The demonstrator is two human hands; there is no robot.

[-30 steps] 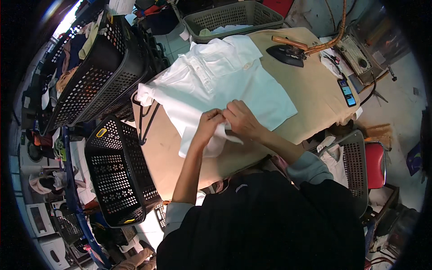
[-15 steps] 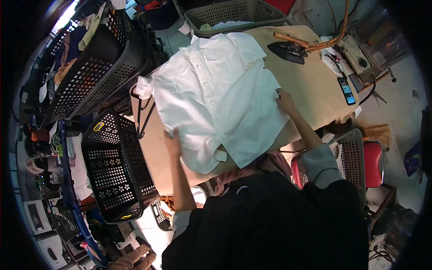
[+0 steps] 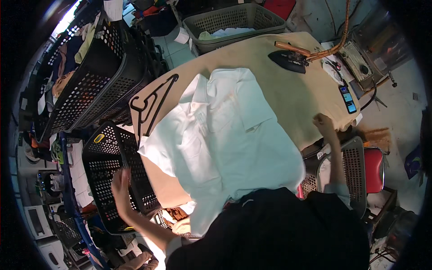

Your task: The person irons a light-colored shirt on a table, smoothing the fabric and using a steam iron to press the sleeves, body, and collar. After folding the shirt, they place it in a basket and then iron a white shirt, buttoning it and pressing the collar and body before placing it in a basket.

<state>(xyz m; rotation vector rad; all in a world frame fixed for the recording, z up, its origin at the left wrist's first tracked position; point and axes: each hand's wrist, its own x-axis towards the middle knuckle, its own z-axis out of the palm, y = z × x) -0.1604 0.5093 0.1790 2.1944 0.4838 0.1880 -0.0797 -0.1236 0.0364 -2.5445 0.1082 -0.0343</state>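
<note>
A white short-sleeved shirt (image 3: 252,139) lies spread on the tan-covered ironing table (image 3: 288,103), its collar toward the far side and its lower part draping over the near edge. My left hand (image 3: 120,185) is off the shirt, over the black perforated basket at the left, with its fingers loosely apart and nothing seen in them. At the table's near right edge, my right hand (image 3: 324,124) is curled closed, away from the cloth, and no object shows in it. A black hanger (image 3: 155,101) rests on the table's left end, partly beneath the shirt.
An iron (image 3: 288,61) with a wooden handle sits at the far right, its wrapped cord rising. Nearby are scissors (image 3: 334,65) and a phone (image 3: 347,100). The black basket (image 3: 105,171) stands left; a grey-green basket (image 3: 234,41) with cloth stands behind the table.
The shirt has moved nearer and shifted round, uncovering the table's far part and more of the hanger. Both hands have come off it, the left moving left and the right moving right.
</note>
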